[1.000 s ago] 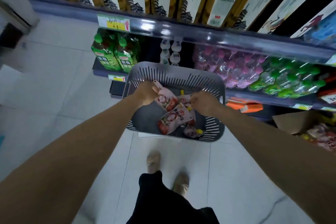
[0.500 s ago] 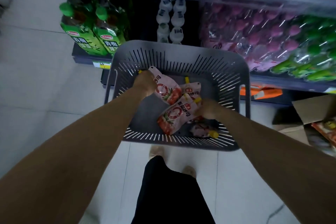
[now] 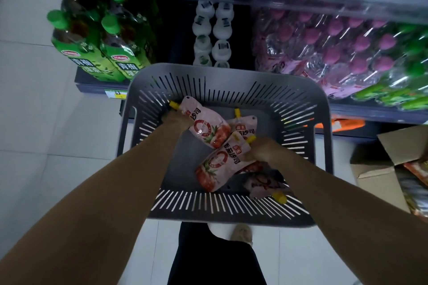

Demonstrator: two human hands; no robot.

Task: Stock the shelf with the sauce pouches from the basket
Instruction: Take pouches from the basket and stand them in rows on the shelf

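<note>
Both hands are in the grey basket (image 3: 222,71), each holding a sauce pouch. My left hand (image 3: 176,120) grips the far-left pouch (image 3: 206,127) just below its yellow cap. My right hand (image 3: 261,150) pinches the middle pouch (image 3: 220,164) at its spout end. Two loose pouches lie on the basket floor, one far (image 3: 245,125), one near right (image 3: 264,186). The shelf (image 3: 370,113) with green tea bottles (image 3: 99,53) is just beyond, cardboard box (image 3: 398,146) at right.

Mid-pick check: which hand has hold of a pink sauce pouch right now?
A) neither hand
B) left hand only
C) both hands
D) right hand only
C: the left hand grips one pink yellow-capped sauce pouch near its cap. The right hand grips a second pouch. Both are inside the grey slotted plastic basket.
</note>
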